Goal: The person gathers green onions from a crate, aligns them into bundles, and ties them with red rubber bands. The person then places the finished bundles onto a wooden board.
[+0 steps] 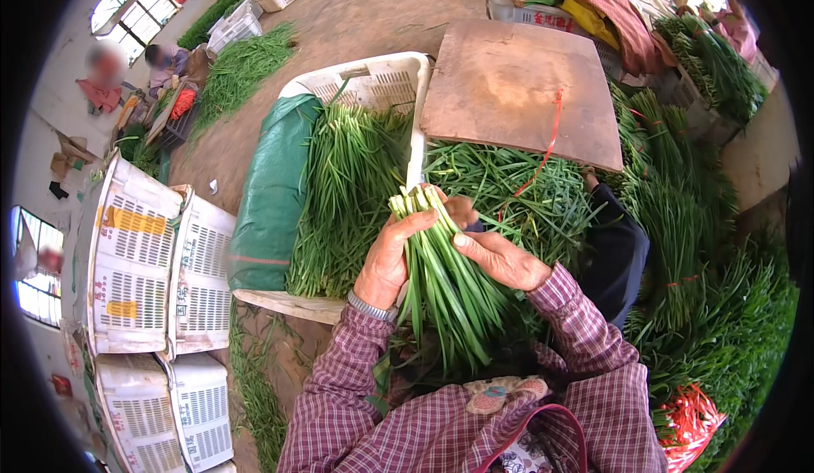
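Note:
A bunch of green leafy stalks, apparently garlic chives [445,288], is held in front of my chest with its pale cut ends up and its leaves hanging toward my lap. My left hand [386,263] wraps the bunch from the left, thumb across the stems just below the ends. From the right, my right hand [499,258] pinches stems at the bunch's edge with the thumb; its fingers are blurred and partly hidden behind. Beyond my hands lies a heap of loose chives [528,193]. To its left, more chives [350,199] lie stacked in a white plastic crate [416,136].
A wooden board [521,85] with a red tie [547,148] hanging off it covers the far part of the heap. Green sheeting [270,199] drapes the crate's left side. Stacked white crates [203,269] stand left; tied chive bundles [674,218] and red ties [693,419] lie right. People sit farther off.

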`<move>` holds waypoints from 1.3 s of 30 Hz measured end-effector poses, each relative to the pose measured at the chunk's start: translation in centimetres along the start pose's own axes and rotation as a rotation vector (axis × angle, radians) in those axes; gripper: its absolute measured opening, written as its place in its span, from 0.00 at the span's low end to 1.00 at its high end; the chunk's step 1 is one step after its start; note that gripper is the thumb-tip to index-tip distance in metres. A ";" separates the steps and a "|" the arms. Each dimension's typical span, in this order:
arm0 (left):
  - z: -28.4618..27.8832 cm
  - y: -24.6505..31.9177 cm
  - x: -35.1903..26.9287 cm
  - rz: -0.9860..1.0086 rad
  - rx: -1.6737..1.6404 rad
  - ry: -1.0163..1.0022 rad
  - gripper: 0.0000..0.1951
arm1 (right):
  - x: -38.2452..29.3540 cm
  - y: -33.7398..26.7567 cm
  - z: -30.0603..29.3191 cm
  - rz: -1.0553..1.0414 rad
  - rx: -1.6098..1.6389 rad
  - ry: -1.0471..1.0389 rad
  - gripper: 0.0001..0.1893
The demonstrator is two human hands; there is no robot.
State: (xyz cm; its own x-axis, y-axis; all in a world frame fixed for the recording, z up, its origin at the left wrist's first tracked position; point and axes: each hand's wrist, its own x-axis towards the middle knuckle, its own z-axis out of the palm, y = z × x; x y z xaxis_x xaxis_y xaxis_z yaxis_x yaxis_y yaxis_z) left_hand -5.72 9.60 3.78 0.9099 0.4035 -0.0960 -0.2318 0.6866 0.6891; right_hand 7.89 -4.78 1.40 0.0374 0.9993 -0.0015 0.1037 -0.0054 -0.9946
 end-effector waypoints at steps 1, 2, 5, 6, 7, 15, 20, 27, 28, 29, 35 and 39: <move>-0.8 -0.2 0.0 -0.006 0.000 -0.007 0.15 | 0.1 0.4 0.0 -0.016 -0.039 0.036 0.23; -1.2 -0.3 0.0 -0.012 0.000 -0.014 0.14 | 0.1 0.7 -0.1 -0.031 -0.078 0.073 0.22; -1.1 -0.3 -0.1 0.018 0.094 0.038 0.14 | -0.2 -0.6 -0.1 -0.056 -0.451 0.251 0.19; -0.2 0.1 -0.5 0.035 0.046 0.050 0.14 | 0.0 -0.6 0.2 -0.129 -0.612 0.443 0.16; -0.4 -0.1 -0.4 0.027 0.024 0.060 0.14 | 0.1 -0.9 0.3 -0.202 -0.616 0.594 0.14; -1.2 -0.3 0.0 0.016 0.027 0.066 0.15 | -1.0 -4.3 0.8 -0.237 -0.782 0.700 0.10; -0.4 -0.3 0.1 0.007 0.063 0.055 0.15 | -0.1 -4.2 1.4 -0.221 -0.829 0.637 0.08; -0.1 0.1 -0.2 -0.006 0.168 0.064 0.14 | 0.9 -3.3 0.3 -0.458 -0.987 0.686 0.07; -0.1 0.1 -0.2 -0.014 0.172 0.048 0.14 | 0.7 -3.0 -0.6 -0.410 -1.047 0.703 0.07; 0.0 0.0 -0.1 -0.025 0.122 0.039 0.14 | 0.5 -2.5 -1.5 -0.367 -1.085 0.713 0.07; -0.3 -0.4 -0.3 -0.041 -0.010 0.049 0.15 | -0.7 -1.3 -5.8 -0.267 -1.039 0.856 0.08; -0.6 -0.2 -0.1 -0.073 0.065 0.057 0.15 | -0.3 -3.1 -3.5 -0.306 -0.773 0.628 0.11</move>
State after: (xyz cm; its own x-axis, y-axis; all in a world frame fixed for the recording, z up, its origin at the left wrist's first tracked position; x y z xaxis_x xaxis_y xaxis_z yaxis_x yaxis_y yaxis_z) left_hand -5.95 9.74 3.21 0.9021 0.3887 -0.1876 -0.1406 0.6756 0.7237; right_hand 11.05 -5.19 4.88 0.3893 0.7642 0.5142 0.7961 0.0017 -0.6052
